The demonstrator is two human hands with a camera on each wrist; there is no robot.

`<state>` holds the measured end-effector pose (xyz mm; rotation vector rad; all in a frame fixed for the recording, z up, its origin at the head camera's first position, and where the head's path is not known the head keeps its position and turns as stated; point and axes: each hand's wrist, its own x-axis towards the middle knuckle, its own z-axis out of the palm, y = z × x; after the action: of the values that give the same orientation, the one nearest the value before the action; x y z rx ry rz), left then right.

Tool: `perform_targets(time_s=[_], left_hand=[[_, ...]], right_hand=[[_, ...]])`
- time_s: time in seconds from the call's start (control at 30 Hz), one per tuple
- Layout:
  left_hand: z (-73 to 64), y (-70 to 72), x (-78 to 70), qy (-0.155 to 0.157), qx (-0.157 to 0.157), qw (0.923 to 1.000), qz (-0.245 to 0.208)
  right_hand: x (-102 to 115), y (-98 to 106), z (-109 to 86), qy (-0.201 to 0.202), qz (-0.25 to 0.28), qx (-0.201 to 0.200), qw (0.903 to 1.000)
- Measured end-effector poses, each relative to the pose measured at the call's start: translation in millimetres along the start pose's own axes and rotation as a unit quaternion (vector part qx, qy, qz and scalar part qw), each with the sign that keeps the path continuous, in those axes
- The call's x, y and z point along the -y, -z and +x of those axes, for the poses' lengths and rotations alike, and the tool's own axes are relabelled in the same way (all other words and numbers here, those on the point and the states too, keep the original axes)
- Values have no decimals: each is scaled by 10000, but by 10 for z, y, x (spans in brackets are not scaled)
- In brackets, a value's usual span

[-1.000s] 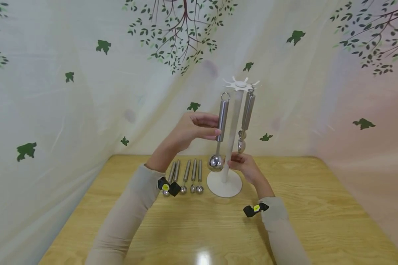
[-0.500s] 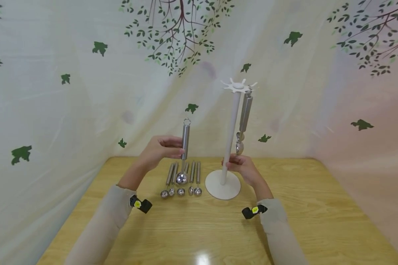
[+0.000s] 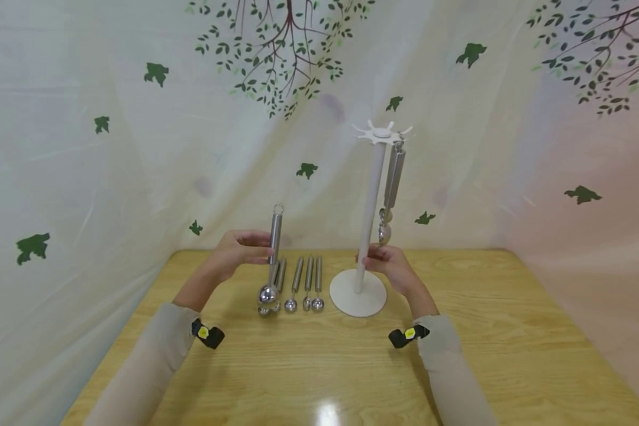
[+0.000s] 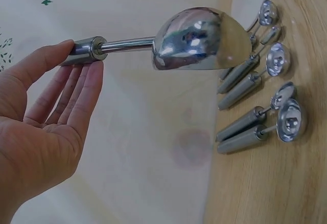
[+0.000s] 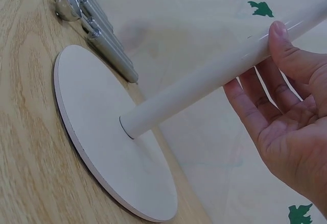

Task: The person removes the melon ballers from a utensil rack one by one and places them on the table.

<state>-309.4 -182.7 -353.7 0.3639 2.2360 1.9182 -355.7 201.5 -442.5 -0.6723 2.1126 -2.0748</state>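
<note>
My left hand (image 3: 233, 255) pinches the handle of a shiny steel scoop (image 3: 276, 229) between thumb and fingertips. The scoop stands upright, ring at the top and round bowl (image 4: 196, 40) down, overlapping the left end of a row of several steel scoops (image 3: 296, 275) in the head view. Those lie on the table with handles pointing away and bowls toward me. Thumb and fingers of my right hand (image 3: 393, 269) grip the lower pole of a white utensil stand (image 3: 371, 201). Steel utensils (image 3: 394, 177) hang by their rings from the right side of its hooked top.
The stand's round white base (image 5: 102, 132) sits on the wooden table (image 3: 277, 367), just right of the row. Behind the table's far edge hangs a pale curtain (image 3: 234, 165) printed with leaves and branches.
My left hand has carried the scoop left and down, from beside the stand's pole to over the left end of the row. My right hand stays on the pole.
</note>
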Motion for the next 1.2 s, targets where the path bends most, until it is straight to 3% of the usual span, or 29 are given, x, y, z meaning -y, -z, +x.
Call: perform_targets(time_s=[0.73,1.2], left_hand=[[-53,399,455,510,-147,9986,52],[-94,459,581,599,-203,9978,183]], right_hand=[[12,20,23,-59,35,-11,10000],[-3,1,3,-170,25,-72,9998]])
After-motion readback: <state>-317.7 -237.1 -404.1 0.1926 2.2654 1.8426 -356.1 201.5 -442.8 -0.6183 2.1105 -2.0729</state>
